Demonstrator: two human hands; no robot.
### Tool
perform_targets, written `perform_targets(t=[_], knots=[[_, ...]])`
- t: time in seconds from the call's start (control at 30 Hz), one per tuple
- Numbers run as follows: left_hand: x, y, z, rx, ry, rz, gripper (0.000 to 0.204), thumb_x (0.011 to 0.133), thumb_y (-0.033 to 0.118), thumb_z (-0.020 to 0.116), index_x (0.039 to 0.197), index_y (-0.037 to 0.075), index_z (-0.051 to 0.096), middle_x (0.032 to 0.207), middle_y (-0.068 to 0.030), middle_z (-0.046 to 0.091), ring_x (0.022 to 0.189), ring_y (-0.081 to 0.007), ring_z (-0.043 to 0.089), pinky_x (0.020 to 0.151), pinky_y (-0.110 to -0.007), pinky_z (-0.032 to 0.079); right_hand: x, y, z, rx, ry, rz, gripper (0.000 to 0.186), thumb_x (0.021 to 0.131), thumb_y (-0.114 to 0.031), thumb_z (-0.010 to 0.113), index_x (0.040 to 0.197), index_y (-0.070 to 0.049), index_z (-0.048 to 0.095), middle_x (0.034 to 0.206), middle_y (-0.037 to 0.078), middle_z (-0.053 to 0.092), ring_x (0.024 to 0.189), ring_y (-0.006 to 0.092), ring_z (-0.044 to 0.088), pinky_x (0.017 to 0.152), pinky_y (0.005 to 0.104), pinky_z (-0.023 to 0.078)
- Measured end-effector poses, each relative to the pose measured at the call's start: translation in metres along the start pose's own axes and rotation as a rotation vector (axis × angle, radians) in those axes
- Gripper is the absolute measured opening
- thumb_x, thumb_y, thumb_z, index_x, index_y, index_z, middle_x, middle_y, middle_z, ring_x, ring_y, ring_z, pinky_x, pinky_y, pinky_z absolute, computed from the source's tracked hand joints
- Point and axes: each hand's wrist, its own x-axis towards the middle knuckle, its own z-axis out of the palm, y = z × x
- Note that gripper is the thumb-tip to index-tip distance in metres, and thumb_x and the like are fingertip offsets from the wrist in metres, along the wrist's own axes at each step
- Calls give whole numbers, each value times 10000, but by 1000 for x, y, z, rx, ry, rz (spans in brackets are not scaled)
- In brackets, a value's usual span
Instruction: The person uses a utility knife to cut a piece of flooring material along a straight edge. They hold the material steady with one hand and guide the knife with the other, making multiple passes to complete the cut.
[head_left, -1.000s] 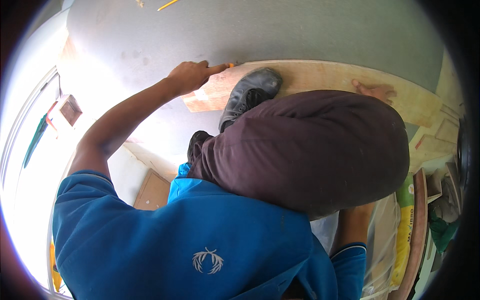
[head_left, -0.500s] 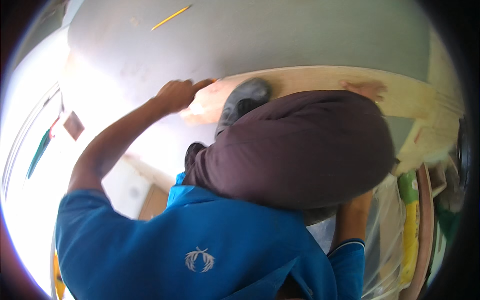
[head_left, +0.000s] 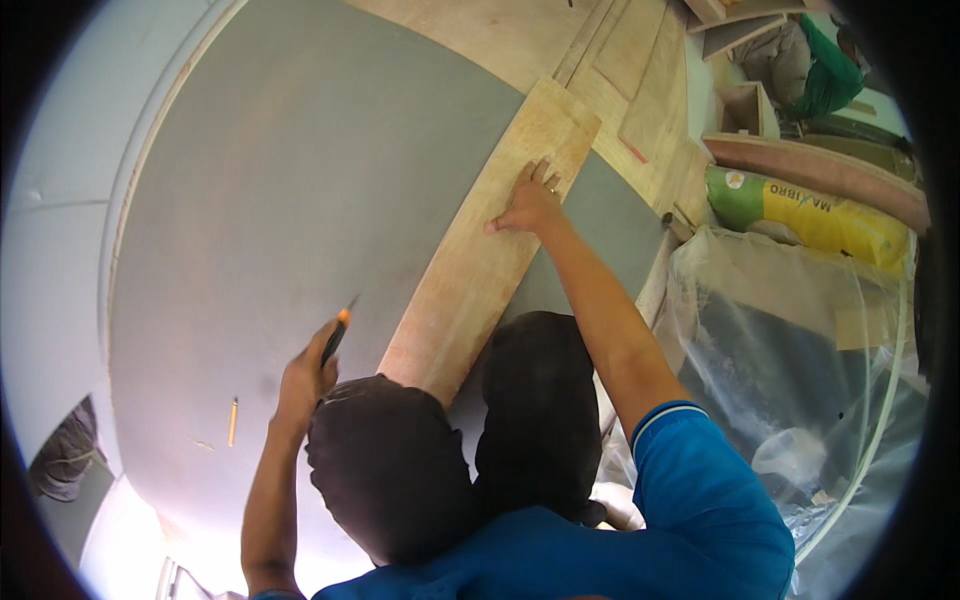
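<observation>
My left hand (head_left: 300, 378) is closed around a utility knife (head_left: 334, 340) with an orange tip. Its blade points at the grey sheet (head_left: 300, 190), just left of a long pale wooden plank (head_left: 480, 270) lying across the sheet. My right hand (head_left: 528, 203) rests flat on the plank's far part with its fingers spread, the arm stretched out from a blue sleeve (head_left: 700, 480). My dark-covered head (head_left: 390, 470) and another dark shape (head_left: 535, 410) hide the plank's near end.
A yellow pencil (head_left: 233, 421) lies on the grey sheet at the lower left. Wooden panels (head_left: 630, 70) lie beyond the plank. At the right are a green and yellow sack (head_left: 810, 210) and clear plastic sheeting (head_left: 790, 350) over dark objects.
The view has swung round sharply. The left hand, earlier reaching to the plank beside a shoe, now holds the knife at the plank's left edge. The right hand now lies flat on the plank.
</observation>
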Motion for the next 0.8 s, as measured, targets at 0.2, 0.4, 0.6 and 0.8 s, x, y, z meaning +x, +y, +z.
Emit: perform_targets(t=[0.2, 0.4, 0.6, 0.8], knots=[[208, 162, 0, 123, -142, 350, 557, 1010, 130, 587, 1548, 162, 450, 1104, -287, 714, 1024, -489, 679, 867, -570, 530, -7, 6, -6, -45, -38, 65, 1672, 477, -549, 1040, 1647, 104, 41, 1714, 388, -38, 1545, 648, 109, 1188, 715, 322], [366, 245, 56, 360, -39, 372, 545, 1021, 153, 538, 1557, 151, 441, 1184, -287, 712, 1086, -499, 668, 931, -581, 517, 1, -1, -10, 11, -18, -11, 1702, 427, -564, 1042, 1628, 142, 65, 1694, 424, 2, 1524, 676, 134, 1174, 708, 346], [402, 258, 114, 267, 49, 383, 563, 991, 127, 531, 1551, 116, 470, 1211, -291, 715, 1126, -463, 686, 972, -555, 537, 0, 5, -9, -13, 5, -14, 1705, 411, -578, 1036, 1627, 144, 84, 1693, 426, 14, 1522, 678, 141, 1158, 705, 375], [413, 270, 111, 398, -5, 419, 558, 965, 85, 522, 1522, 101, 505, 1203, -289, 721, 1124, -463, 692, 957, -547, 551, 3, 4, -5, -49, 3, -2, 1692, 424, -578, 1034, 1634, 131, 87, 1691, 429, 31, 1512, 689, 156, 1137, 710, 397]])
